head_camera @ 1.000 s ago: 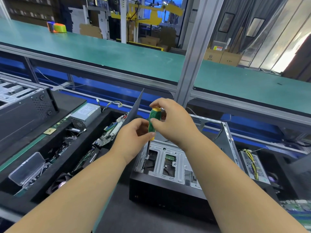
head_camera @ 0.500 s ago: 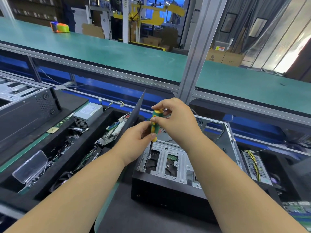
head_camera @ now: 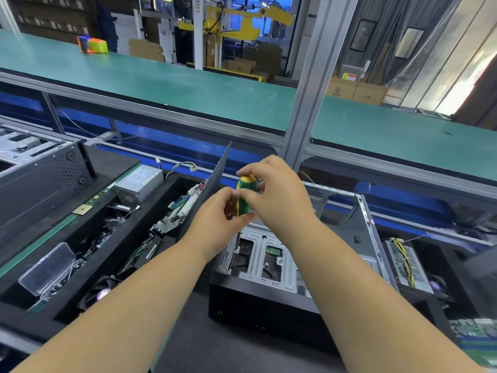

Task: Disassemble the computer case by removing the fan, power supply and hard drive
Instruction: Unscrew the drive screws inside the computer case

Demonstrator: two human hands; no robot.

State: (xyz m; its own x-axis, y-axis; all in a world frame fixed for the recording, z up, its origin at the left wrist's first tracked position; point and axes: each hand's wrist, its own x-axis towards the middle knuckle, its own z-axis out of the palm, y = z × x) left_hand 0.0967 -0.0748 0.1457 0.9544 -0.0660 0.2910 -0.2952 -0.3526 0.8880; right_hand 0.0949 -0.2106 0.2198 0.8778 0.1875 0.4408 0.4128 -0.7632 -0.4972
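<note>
While both hands close around the screwdriver (head_camera: pixel 244 196), its green and yellow handle stands nearly upright. The left hand (head_camera: pixel 220 219) curls thumb and fingers round the lower part of the handle, and the right hand (head_camera: pixel 279 192) pinches the upper part with its fingertips, its other fingers arched over the yellow cap. Below the grip, the thin metal shaft runs straight down, and its tip meets the silver drive bracket (head_camera: pixel 258 259) inside the open computer case (head_camera: pixel 295 300), near that bracket's left edge. Just right of the tip, a small green circuit board (head_camera: pixel 273 250) shows through a cut-out in the bracket. Left of the grip, a dark sheet (head_camera: pixel 215 179) leans upright, and beyond it lies a black tray (head_camera: pixel 150 232) holding loose boards and cables. Farther left of that, a grey power supply (head_camera: pixel 139 184) rests on the tray's edge. Well to the right of the grip, a second power supply (head_camera: pixel 406 265) with yellow wires lies beside the case.
</note>
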